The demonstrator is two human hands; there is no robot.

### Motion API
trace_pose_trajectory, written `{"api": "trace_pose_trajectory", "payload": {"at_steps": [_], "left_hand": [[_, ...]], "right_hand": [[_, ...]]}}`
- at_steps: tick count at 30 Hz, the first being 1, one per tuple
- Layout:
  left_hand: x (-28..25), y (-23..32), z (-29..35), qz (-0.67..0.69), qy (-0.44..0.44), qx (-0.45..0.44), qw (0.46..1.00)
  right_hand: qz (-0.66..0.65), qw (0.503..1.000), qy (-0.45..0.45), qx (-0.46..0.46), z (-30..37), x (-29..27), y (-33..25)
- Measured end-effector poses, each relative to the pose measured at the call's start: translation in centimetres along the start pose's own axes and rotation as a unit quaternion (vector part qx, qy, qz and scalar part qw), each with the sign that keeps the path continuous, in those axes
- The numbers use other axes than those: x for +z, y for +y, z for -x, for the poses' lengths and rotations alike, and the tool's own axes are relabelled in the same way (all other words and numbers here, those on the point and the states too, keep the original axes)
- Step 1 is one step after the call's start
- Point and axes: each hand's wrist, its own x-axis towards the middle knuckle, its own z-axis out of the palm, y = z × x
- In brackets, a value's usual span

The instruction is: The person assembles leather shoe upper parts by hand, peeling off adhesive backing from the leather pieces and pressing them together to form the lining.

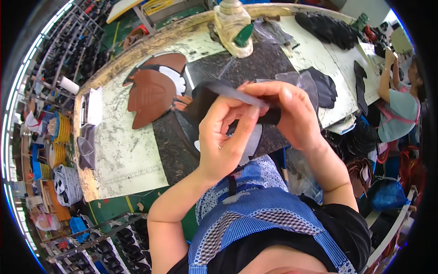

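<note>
Both my hands are raised above the worktable, holding a thin black leather piece [230, 93] between them. My left hand [220, 141] pinches its lower edge with thumb and fingers, and a ring shows on one finger. On the other side, my right hand [294, 109] closes around the piece near its right end. The left part of the piece is smeared by motion. Behind and below the hands, a dark mat [166, 153] covers the middle of the table. Brown leather pieces [150, 96] with white backing lie stacked to the left of my hands.
A stained, pale bottle [230, 27] with a green part stands at the table's far side. Dark leather pieces [321, 86] and a black bundle [326, 29] lie to the right. A co-worker [399, 114] sits at far right. Racks [105, 246] stand at lower left.
</note>
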Motion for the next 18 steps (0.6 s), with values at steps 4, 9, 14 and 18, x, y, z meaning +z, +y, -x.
{"api": "trace_pose_trajectory", "payload": {"at_steps": [4, 9, 14, 18], "left_hand": [[-0.3, 0.6, -0.9, 0.021, 0.032, 0.008, 0.999], [-2.1, 2.6, -3.1, 0.005, 0.024, -0.084, 0.996], [-3.2, 3.2, -4.1, 0.059, -0.01, -0.165, 0.984], [-3.2, 3.0, -4.0, 0.038, -0.011, -0.158, 0.987]], "right_hand": [[0.126, 0.991, 0.014, -0.038, -0.2, 0.9, 0.2], [0.539, 0.782, 0.002, -0.315, -2.1, 1.1, -1.0], [0.61, 0.7, 0.007, -0.371, -2.7, 1.6, -1.4], [0.571, 0.744, 0.005, -0.346, -2.4, 1.4, -1.0]]}}
